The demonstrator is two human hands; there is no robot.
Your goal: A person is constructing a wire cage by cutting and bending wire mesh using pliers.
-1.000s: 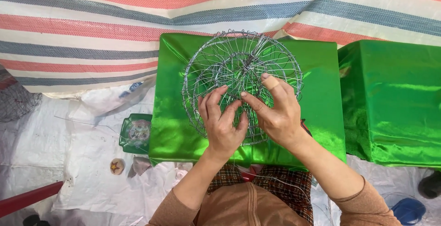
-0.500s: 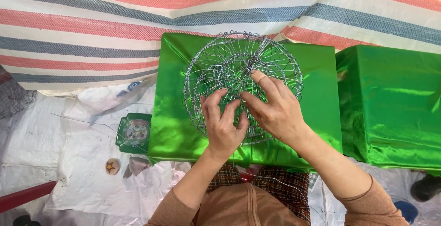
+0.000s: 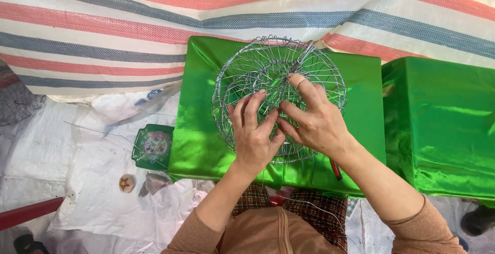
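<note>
Behind the shiny green satin-covered table [image 3: 206, 145] hangs a striped red, blue and white tarp [image 3: 129, 32], and on the table lies my round silver wire basket frame [image 3: 278, 78], its rim flat, directly under my spread left hand [image 3: 253, 135] and right hand [image 3: 317, 122], fingers pressing its mesh, with a small green square printed packet [image 3: 153, 145] left on the floor.

The scene is bright and evenly lit by soft daylight — no harsh shadows, only a faint dim patch under the left hand [image 3: 253, 135] and right hand [image 3: 314, 122]. The green satin cloth [image 3: 198, 130] throws pale sheen along its folds, strongest on the second green block [image 3: 443, 125]. Focus is sharp at centre — the thin wire basket [image 3: 258, 66] reads clearly; corners look slightly stretched and softer
</note>
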